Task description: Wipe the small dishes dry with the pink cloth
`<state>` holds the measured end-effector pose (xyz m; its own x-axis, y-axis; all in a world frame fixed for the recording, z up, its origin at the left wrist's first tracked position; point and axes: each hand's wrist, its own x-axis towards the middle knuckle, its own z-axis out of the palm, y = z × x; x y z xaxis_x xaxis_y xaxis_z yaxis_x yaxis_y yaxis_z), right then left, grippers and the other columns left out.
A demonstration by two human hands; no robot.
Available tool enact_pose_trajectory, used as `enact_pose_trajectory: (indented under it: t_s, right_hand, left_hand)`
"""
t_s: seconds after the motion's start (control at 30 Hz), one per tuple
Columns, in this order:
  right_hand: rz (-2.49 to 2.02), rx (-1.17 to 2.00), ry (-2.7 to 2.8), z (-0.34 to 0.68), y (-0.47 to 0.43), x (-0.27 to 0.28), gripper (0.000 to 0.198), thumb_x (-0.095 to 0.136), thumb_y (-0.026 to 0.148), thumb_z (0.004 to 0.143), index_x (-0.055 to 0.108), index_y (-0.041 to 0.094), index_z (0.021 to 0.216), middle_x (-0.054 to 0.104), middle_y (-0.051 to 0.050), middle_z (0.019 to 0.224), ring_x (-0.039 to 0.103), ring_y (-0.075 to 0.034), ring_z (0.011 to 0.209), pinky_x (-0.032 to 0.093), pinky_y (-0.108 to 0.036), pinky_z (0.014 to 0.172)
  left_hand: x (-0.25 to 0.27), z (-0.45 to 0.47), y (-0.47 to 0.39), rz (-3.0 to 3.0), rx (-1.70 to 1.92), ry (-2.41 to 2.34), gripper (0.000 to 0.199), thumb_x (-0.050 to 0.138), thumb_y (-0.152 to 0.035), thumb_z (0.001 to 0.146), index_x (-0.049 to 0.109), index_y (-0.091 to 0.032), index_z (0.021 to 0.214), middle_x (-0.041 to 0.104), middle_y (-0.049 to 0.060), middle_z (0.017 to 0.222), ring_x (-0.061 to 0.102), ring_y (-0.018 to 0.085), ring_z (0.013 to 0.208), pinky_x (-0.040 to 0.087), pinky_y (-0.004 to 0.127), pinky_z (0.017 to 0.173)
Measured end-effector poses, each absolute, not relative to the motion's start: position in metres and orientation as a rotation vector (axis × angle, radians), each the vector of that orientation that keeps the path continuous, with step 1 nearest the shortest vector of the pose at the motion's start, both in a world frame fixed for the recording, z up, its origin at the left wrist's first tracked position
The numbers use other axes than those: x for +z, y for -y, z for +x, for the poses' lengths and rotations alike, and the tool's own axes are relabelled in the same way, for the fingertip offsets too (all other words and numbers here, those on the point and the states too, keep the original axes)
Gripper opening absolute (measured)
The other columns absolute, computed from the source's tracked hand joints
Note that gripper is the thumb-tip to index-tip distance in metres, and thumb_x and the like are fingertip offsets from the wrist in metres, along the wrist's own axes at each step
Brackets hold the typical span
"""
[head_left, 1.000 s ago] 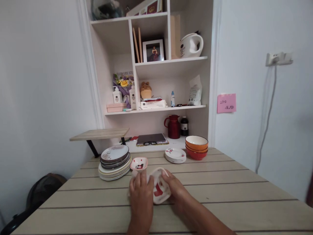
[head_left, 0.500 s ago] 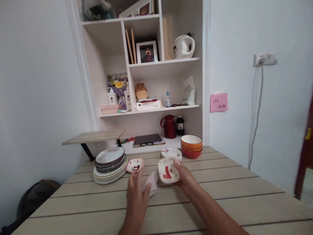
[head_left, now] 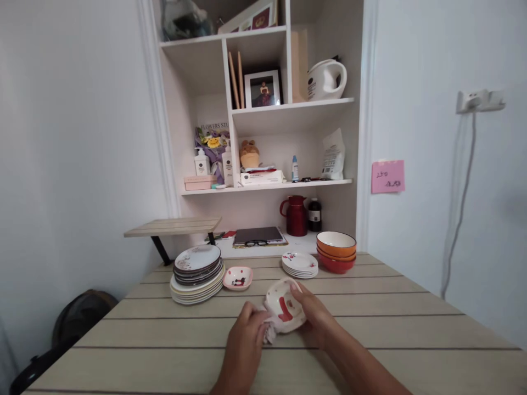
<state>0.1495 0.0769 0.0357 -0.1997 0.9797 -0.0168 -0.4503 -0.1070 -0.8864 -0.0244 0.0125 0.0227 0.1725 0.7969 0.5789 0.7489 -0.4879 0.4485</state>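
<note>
My right hand (head_left: 315, 315) grips a small square white bowl (head_left: 291, 299) with a red pattern inside, thumb over its rim, tilted above the table. My left hand (head_left: 247, 334) has its fingers closed on a crumpled pale cloth (head_left: 269, 328), which touches the bowl's lower left edge. Beyond the hands, a small pink-rimmed dish (head_left: 237, 278) with a dark and red figure sits on the table. It stands beside a tall stack of plates (head_left: 197, 260). A stack of small white plates (head_left: 300, 263) lies behind the held bowl.
Orange and red bowls (head_left: 336, 244) are stacked at the back right of the slatted table (head_left: 164, 356). A raised wooden shelf (head_left: 173, 226) overhangs the back left. Behind are a red jug (head_left: 296, 215), a dark laptop-like slab (head_left: 258, 235) with glasses, and a filled shelf unit (head_left: 292, 107).
My left hand has closed on the cloth and brought it to the bowl's edge. The bowl has come slightly lower and nearer. The view has shifted left.
</note>
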Motion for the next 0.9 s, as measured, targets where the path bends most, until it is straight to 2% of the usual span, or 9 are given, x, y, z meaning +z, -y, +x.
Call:
enact_pose_trajectory:
  t_s: [0.17,0.3,0.4,0.47,0.57,0.67,0.8,0.9]
  right_hand:
    - [-0.770,1.604,0.918,0.141,-0.066,0.043,0.036,0.068,0.042,0.078,0.058,0.022,0.106,0.070,-0.004,0.080,0.066,-0.020,0.067,0.051,-0.031,0.061]
    - [-0.778,1.655,0.944,0.132,-0.055,0.049,0.032,0.067,0.040,0.078,0.059,0.020,0.103,0.069,-0.003,0.076,0.063,-0.017,0.062,0.050,-0.029,0.058]
    - [-0.789,1.662,0.996,0.128,-0.052,0.049,0.037,0.068,0.046,0.076,0.060,0.020,0.100,0.066,-0.001,0.073,0.058,-0.015,0.059,0.045,-0.025,0.052]
    - [-0.770,1.620,1.048,0.129,-0.053,0.048,0.041,0.070,0.051,0.073,0.062,0.021,0.100,0.067,-0.001,0.076,0.058,-0.016,0.063,0.044,-0.025,0.054]
    - [-0.776,1.473,1.144,0.135,-0.056,0.048,0.047,0.071,0.057,0.070,0.064,0.019,0.098,0.068,-0.003,0.082,0.060,-0.019,0.075,0.046,-0.028,0.064]
    - [-0.811,1.416,1.142,0.139,-0.058,0.049,0.053,0.071,0.062,0.067,0.065,0.020,0.098,0.068,-0.003,0.082,0.060,-0.021,0.078,0.045,-0.030,0.068]
    - [-0.803,1.459,1.113,0.137,-0.056,0.049,0.054,0.073,0.062,0.063,0.065,0.021,0.097,0.069,-0.003,0.086,0.059,-0.020,0.079,0.046,-0.030,0.069]
    - [-0.771,1.533,1.140,0.129,-0.052,0.049,0.054,0.075,0.062,0.061,0.066,0.021,0.094,0.069,-0.002,0.082,0.059,-0.019,0.074,0.046,-0.029,0.066]
  left_hand:
    - [0.024,-0.026,-0.014,2.325,1.542,-1.683,0.031,0.043,-0.014,0.091,0.070,-0.024,0.102,0.059,0.004,0.098,0.062,0.016,0.087,0.053,0.027,0.076]
    - [0.024,-0.027,-0.014,2.428,1.648,-1.840,0.029,0.049,-0.013,0.088,0.071,-0.024,0.102,0.059,0.007,0.105,0.060,0.021,0.097,0.053,0.036,0.084]
    - [0.027,-0.021,-0.012,2.604,1.407,-1.872,0.028,0.061,-0.012,0.081,0.070,-0.028,0.103,0.060,0.006,0.110,0.059,0.024,0.100,0.052,0.042,0.087]
    - [0.029,-0.015,-0.011,2.672,1.140,-1.845,0.037,0.066,-0.011,0.077,0.067,-0.029,0.109,0.061,0.005,0.112,0.059,0.024,0.102,0.052,0.041,0.088]
    - [0.028,-0.008,-0.012,2.622,0.832,-1.844,0.048,0.062,-0.008,0.079,0.060,-0.029,0.122,0.060,0.004,0.116,0.060,0.021,0.102,0.051,0.033,0.087]
    - [0.023,-0.007,-0.013,2.508,0.773,-1.845,0.047,0.053,-0.008,0.084,0.056,-0.028,0.127,0.058,0.004,0.121,0.062,0.017,0.099,0.049,0.025,0.083]
    - [0.019,-0.008,-0.012,2.556,0.814,-1.742,0.032,0.049,-0.012,0.090,0.064,-0.029,0.112,0.063,0.000,0.105,0.062,0.013,0.088,0.046,0.020,0.075]
    - [0.019,-0.007,-0.011,2.665,0.928,-1.780,0.024,0.047,-0.019,0.095,0.067,-0.029,0.102,0.064,-0.002,0.091,0.060,0.012,0.080,0.045,0.021,0.070]
